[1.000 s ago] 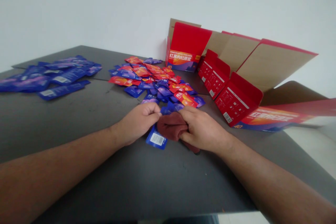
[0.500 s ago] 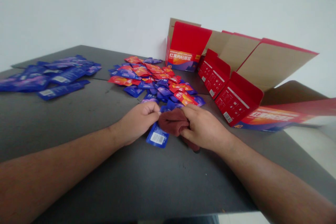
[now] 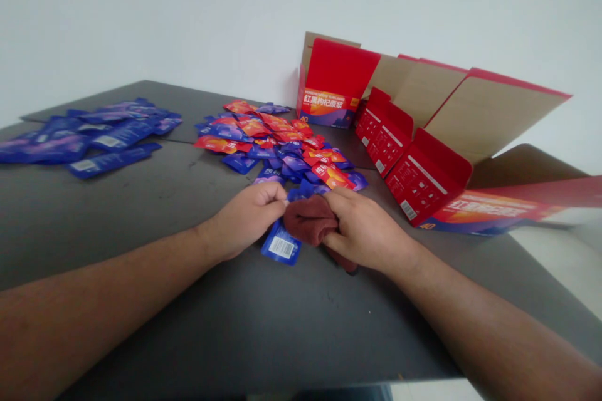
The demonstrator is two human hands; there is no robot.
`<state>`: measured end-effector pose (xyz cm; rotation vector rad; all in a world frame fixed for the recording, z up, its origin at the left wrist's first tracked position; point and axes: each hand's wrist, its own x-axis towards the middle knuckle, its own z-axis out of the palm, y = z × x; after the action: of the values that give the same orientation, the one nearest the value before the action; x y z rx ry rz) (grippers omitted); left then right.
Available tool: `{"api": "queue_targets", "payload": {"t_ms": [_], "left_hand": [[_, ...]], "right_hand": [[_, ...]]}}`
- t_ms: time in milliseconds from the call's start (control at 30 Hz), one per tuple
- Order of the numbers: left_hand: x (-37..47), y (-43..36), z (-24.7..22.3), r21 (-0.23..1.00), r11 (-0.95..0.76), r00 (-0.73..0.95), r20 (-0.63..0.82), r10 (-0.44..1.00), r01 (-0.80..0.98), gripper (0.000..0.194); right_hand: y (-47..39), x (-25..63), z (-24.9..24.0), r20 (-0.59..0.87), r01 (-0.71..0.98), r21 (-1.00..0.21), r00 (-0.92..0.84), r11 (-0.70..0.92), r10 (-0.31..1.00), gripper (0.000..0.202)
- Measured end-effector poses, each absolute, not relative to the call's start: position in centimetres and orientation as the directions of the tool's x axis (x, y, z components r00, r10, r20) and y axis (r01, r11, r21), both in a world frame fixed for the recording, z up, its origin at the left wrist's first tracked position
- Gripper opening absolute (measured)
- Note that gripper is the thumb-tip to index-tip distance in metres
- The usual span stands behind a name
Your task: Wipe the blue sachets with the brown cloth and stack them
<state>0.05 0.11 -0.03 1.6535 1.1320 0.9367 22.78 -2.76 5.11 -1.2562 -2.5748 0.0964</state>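
Observation:
My left hand (image 3: 249, 218) is closed in a pinch at the edge of a blue sachet (image 3: 281, 247), whose lower end with a white barcode panel sticks out below the fingers. In my right hand (image 3: 364, 229) is a bunched brown cloth (image 3: 308, 220), gripped between thumb and fingers. The cloth lies against the upper part of that sachet and hides it. Just beyond both hands is a loose heap of red and blue sachets (image 3: 277, 144).
Another pile of blue sachets (image 3: 115, 128) lies at the left on the dark table (image 3: 197, 326). Open red cardboard boxes stand along the right: a far box (image 3: 329, 103), a middle one (image 3: 383, 138) and a near one (image 3: 426, 178), flaps raised. A pale wall is behind.
Almost nothing differs. The sachet's barcode end and the cloth have shifted very slightly; both hands keep their place and grip.

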Motion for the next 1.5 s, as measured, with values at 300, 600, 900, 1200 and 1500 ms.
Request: {"api": "queue_targets", "payload": {"t_ms": [300, 600, 900, 1200, 1500], "left_hand": [[0.02, 0.22, 0.16, 0.93, -0.217, 0.29, 0.129, 0.948, 0.297, 0.019], [0.09, 0.02, 0.42, 0.929, -0.219, 0.294, 0.129, 0.947, 0.298, 0.019], [0.06, 0.08, 0.4, 0.918, -0.248, 0.29, 0.157, 0.944, 0.309, 0.02], [0.15, 0.02, 0.38, 0.933, -0.21, 0.29, 0.124, 0.949, 0.291, 0.019], [0.2, -0.02, 0.3, 0.945, -0.197, 0.28, 0.121, 0.952, 0.26, 0.019]], "right_hand": [[-3.14, 22.62, 5.11, 0.212, 0.772, -0.147, -0.586, 0.618, 0.782, 0.012], [-3.38, 22.41, 5.33, 0.165, 0.752, -0.138, -0.624, 0.644, 0.764, 0.013], [-3.6, 22.22, 5.29, 0.117, 0.701, -0.144, -0.689, 0.699, 0.715, 0.014], [-3.73, 22.11, 5.19, 0.132, 0.697, -0.151, -0.689, 0.701, 0.713, 0.014], [-3.6, 22.23, 5.21, 0.174, 0.752, -0.132, -0.623, 0.646, 0.762, 0.013]]}}
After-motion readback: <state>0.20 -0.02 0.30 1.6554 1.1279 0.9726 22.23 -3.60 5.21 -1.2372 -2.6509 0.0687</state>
